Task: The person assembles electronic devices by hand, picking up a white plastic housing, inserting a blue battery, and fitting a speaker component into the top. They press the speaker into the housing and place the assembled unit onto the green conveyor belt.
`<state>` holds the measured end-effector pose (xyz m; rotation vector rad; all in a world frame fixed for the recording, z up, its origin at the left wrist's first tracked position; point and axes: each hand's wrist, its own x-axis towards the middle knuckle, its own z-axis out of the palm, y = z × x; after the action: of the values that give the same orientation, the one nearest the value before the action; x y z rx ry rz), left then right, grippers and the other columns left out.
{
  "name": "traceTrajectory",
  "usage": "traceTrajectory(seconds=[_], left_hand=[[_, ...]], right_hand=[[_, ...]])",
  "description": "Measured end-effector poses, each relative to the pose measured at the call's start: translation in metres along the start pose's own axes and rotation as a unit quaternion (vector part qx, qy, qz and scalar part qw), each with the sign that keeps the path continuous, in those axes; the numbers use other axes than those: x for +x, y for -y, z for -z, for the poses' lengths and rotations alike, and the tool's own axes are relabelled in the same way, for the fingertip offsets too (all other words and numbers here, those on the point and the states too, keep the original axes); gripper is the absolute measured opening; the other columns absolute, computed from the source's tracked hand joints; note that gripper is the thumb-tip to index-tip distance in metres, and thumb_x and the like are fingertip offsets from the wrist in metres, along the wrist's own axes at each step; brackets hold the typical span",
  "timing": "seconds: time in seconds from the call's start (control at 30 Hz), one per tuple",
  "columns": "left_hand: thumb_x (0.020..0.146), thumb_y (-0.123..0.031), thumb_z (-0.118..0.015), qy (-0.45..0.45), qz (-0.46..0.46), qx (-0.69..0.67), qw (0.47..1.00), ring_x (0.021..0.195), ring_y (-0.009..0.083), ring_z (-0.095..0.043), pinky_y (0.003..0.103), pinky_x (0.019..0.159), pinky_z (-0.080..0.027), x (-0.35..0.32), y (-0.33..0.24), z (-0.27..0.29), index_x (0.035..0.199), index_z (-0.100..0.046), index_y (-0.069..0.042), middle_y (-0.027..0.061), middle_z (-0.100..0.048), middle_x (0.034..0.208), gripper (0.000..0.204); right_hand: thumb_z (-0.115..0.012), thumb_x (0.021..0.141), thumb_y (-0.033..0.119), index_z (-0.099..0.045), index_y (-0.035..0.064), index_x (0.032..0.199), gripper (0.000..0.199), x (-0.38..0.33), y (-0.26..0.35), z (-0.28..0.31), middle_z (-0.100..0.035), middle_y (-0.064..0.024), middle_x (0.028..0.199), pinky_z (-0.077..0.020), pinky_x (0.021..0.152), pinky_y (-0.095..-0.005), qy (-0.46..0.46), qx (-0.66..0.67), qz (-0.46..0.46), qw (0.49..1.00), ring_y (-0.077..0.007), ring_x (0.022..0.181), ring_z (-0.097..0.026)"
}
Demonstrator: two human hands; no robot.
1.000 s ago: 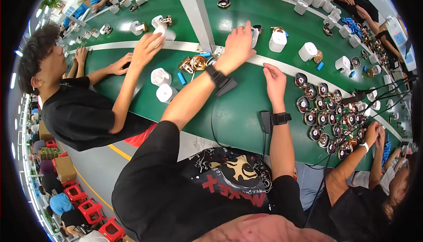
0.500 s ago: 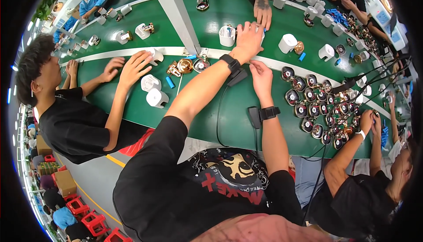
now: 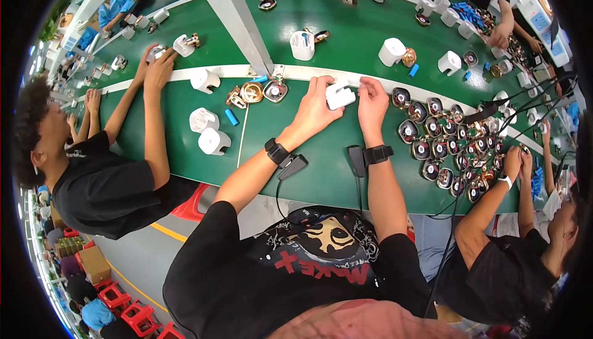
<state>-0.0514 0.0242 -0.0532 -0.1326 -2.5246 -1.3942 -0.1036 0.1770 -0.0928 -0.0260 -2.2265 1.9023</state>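
Observation:
My left hand (image 3: 313, 109) grips a white plastic housing (image 3: 340, 96) with a notch in its upper edge, just this side of the pale rail. Just right of it is my right hand (image 3: 373, 105), its fingers curled in and thumb close to the fingertips; whether anything is pinched there I cannot make out. Left of my hands lie a copper-coloured round part (image 3: 251, 91), a dark-rimmed round part (image 3: 275, 90) and a small blue cylinder (image 3: 231, 117). More white housings (image 3: 214, 142) stand beside these.
Many dark speaker-like assemblies (image 3: 439, 148) crowd the green table (image 3: 309, 172) to my right. A pale rail (image 3: 321, 73) and a grey post (image 3: 231, 18) separate the far belt, where another white housing (image 3: 302, 45) stands. Co-workers sit left and right. Black cables (image 3: 458, 184) hang at right.
My left hand has drawn back from the far belt and now holds a white housing beside my right hand. The tattooed hand across has withdrawn. The left co-worker's hands moved farther away.

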Motion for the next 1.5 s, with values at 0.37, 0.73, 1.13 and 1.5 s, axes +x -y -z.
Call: traceTrajectory(seconds=[0.37,0.73,1.13,1.5], left_hand=[[0.071,-0.020,-0.079,0.050,-0.038,-0.057,0.996,0.100,0.0296,-0.059,0.038,0.088,-0.050,0.002,0.015,0.000,0.127,-0.055,-0.005,0.0129,-0.051,0.113,0.063],[0.071,-0.015,-0.080,0.046,-0.078,-0.138,0.986,0.104,0.0261,-0.057,0.036,0.093,-0.047,0.010,0.004,-0.005,0.127,-0.057,-0.004,0.0118,-0.053,0.113,0.061],[0.067,-0.002,-0.080,-0.014,-0.037,-0.235,0.971,0.111,0.0271,-0.059,0.036,0.096,-0.047,0.003,0.037,-0.008,0.124,-0.047,-0.001,0.0145,-0.058,0.114,0.066],[0.065,0.002,-0.080,0.041,0.018,-0.210,0.977,0.112,0.0229,-0.057,0.036,0.099,-0.045,-0.002,0.025,-0.002,0.120,-0.040,-0.005,0.0124,-0.056,0.116,0.069]], right_hand=[[-0.066,0.083,0.020,-0.068,0.0016,0.109,0.031,0.139,0.021,0.083,-0.068,-0.0240,0.108,-0.0532,0.085,-0.0440,-0.109,-0.415,-0.001,0.903,-0.0402,0.101,-0.065],[-0.061,0.084,0.011,-0.062,-0.0013,0.108,0.027,0.228,-0.071,0.173,-0.065,-0.0130,0.095,-0.0520,0.064,-0.0266,0.443,0.361,-0.373,0.731,-0.0205,0.080,-0.064],[-0.054,0.096,0.007,-0.055,-0.0054,0.123,0.030,-0.005,0.044,0.033,-0.066,-0.0137,0.110,-0.0466,0.061,-0.0210,0.045,0.427,-0.131,0.893,-0.0124,0.084,-0.061],[-0.059,0.094,0.000,-0.065,-0.0093,0.114,0.023,-0.031,0.048,0.007,-0.070,-0.0166,0.108,-0.0545,0.074,-0.0255,0.073,0.173,0.063,0.980,-0.0128,0.081,-0.065]])
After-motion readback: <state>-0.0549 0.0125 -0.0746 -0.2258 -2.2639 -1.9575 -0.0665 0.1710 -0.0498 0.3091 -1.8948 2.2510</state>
